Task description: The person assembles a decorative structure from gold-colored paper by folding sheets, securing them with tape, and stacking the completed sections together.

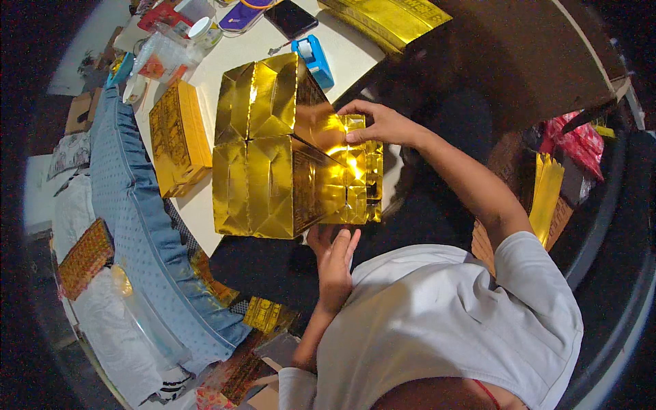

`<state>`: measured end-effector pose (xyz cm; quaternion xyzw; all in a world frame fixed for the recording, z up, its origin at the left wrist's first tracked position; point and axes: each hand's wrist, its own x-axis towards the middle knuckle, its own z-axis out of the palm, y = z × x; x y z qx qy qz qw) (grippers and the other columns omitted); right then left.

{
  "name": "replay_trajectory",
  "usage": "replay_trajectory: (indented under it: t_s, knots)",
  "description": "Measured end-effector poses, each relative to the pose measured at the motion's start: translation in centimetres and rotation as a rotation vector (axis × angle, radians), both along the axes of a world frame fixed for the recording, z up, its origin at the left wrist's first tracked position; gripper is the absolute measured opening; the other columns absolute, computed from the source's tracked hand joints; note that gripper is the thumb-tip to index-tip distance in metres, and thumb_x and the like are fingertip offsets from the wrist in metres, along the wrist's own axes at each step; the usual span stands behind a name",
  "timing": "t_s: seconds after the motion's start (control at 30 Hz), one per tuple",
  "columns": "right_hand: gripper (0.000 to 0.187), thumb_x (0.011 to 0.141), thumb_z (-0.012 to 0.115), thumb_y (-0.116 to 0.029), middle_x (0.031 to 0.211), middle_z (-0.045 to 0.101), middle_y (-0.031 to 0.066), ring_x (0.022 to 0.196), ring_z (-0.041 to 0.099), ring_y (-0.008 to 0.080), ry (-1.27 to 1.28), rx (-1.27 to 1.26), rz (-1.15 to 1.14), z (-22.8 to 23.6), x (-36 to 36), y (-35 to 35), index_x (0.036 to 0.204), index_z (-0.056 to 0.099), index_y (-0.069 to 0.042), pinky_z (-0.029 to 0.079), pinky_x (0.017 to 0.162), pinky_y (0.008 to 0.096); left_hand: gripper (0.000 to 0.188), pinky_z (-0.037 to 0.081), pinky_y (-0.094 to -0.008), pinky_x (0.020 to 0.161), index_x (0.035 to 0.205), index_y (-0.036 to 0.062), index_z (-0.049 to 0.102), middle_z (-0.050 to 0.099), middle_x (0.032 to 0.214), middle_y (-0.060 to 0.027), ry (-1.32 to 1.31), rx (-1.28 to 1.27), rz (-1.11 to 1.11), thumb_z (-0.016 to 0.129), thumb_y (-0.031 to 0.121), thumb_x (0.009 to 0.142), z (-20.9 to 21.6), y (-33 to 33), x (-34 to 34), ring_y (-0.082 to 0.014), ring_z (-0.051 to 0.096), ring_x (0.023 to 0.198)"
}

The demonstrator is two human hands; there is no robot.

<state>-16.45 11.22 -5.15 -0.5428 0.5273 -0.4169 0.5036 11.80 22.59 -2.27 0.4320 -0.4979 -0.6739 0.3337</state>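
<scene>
In front of me stands a large block of several shiny gold foil packets (254,147), set side by side with folded ends. Against its right side are rows of smaller gold foil pieces (354,181). My right hand (386,124) grips the far end of these smaller pieces, thumb on top and fingers round the far edge. My left hand (333,263) is at their near end, fingers stretched out toward the foil; its fingertips are partly hidden beside the block. Whether the pieces are joined to the block, I cannot tell.
Left of the block lies a yellow-gold printed bundle (179,140) on the white table (205,225). Behind are a blue tape dispenser (314,61), a dark phone (292,18), a white-lidded jar (203,31) and gold sheets (393,20). A blue cushion (126,184) borders the left.
</scene>
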Motion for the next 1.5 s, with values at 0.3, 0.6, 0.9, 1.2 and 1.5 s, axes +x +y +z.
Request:
replay_trajectory:
  t_s: [0.3,0.6,0.9,1.2,1.5]
  knots:
    - [0.06,0.08,0.075,-0.032,0.125,0.055,0.009,0.117,0.051,0.0198,0.083,-0.082,-0.177,-2.1,0.4,0.7,0.13,0.05,-0.009,0.039,0.101,0.0325,0.068,0.032,-0.037,0.105,0.136,0.0068,0.026,0.034,0.133,-0.0138,-0.272,-0.201,0.291,0.067,0.001,0.081,2.3,-1.7,-1.6,-0.0245,0.04,0.12]
    - [0.063,0.086,0.069,-0.034,0.133,0.049,0.0116,0.124,0.046,0.0218,0.074,-0.07,-0.201,-2.0,1.6,2.7,0.138,0.041,-0.01,0.036,0.105,0.0336,0.099,0.02,-0.0449,0.113,0.145,-0.0059,0.011,0.027,0.143,-0.0273,-0.751,-0.307,0.206,0.077,0.022,0.077,-0.2,-3.8,-4.4,-0.0365,0.03,0.131]
    - [0.109,0.075,0.077,-0.041,0.152,0.012,0.0228,0.142,0.016,0.0347,0.171,-0.058,-0.263,-1.7,3.3,3.7,0.151,0.004,-0.011,0.018,0.115,0.0408,0.075,0.038,-0.039,0.101,0.135,-0.0035,0.03,0.04,0.131,-0.0192,-0.455,-0.324,0.297,0.075,0.009,0.077,0.6,-3.9,-5.1,-0.028,0.046,0.116]
    - [0.112,0.072,0.078,-0.042,0.151,0.015,0.0264,0.142,0.014,0.0391,0.085,-0.027,-0.233,-1.9,3.1,4.2,0.15,0.006,-0.008,0.015,0.116,0.0459,0.045,0.046,-0.035,0.09,0.117,-0.0055,0.052,0.059,0.113,-0.0137,-0.375,-0.213,0.315,0.073,0.006,0.078,1.3,-3.7,-5.6,-0.0224,0.058,0.099]
    - [0.097,0.08,0.075,-0.035,0.148,0.027,0.0192,0.137,0.028,0.0301,0.054,-0.012,-0.172,-2.4,2.3,4.0,0.151,0.011,-0.014,0.025,0.112,0.0387,0.07,0.045,-0.0367,0.094,0.133,0.0005,0.03,0.049,0.125,-0.0159,-0.395,-0.12,0.217,0.073,0.0,0.077,-0.1,-4.1,-4.5,-0.0235,0.054,0.107]
